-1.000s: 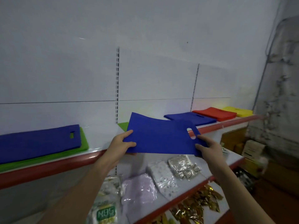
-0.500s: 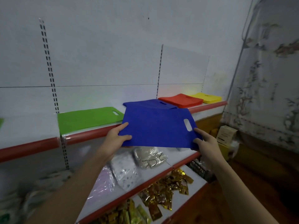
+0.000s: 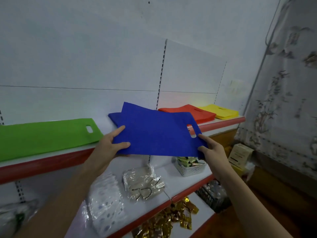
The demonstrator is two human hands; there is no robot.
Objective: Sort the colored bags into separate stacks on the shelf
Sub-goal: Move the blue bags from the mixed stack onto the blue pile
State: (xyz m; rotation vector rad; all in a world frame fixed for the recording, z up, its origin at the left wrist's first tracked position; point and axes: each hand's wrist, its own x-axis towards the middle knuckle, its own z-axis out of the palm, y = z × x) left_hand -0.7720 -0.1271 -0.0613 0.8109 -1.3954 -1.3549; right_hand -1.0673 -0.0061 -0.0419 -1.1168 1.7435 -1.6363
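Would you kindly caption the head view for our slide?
Both hands, left hand and right hand, hold a blue bag above the blue stack.

A small shop: red-edged display shelving (image 3: 223, 121), packaged goods (image 3: 142, 184) laid out, slotted wall uprights (image 3: 162, 73).

We note two bare forearms, no sleeves in view. Left hand (image 3: 109, 146) and right hand (image 3: 211, 149): no rings, watch or gloves; fingers (image 3: 120, 130) with short nails.

Head-worn, single wide view, facing forward and slightly down, close to the red-edged white shelf (image 3: 223, 121), at arm's reach.
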